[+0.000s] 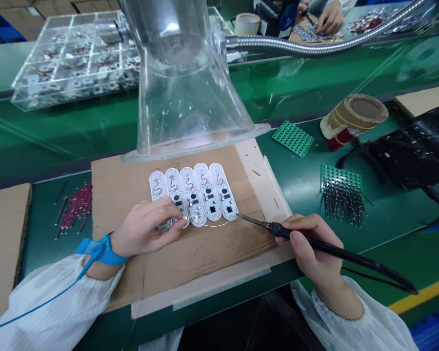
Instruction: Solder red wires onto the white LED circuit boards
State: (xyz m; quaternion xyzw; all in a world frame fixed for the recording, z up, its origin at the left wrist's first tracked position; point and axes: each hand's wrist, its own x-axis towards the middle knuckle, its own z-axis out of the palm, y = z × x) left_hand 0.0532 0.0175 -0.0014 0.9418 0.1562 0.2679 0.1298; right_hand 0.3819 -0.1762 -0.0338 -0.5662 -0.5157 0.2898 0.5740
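Note:
Several white oblong circuit boards (193, 196) lie side by side on a brown cardboard sheet (190, 258), with small red wires at their upper ends. My left hand (151, 225), its wrist in a blue strap, rests over the lower part of the leftmost boards. Its fingers are curled together, and what they pinch is hidden. In my right hand (314, 243) is a black soldering iron (289, 233), its tip beside the lower end of the rightmost board. A thin pale wire (217, 225) curves below the boards between the hands.
A clear fume hood (190, 107) hangs above the boards. Red wires (75, 207) lie at left. Right are green boards (293, 138), one with dark wires (342, 190), and a tape roll (356, 114). Behind stand a divided tray (76, 58) and another person's hands (329, 18).

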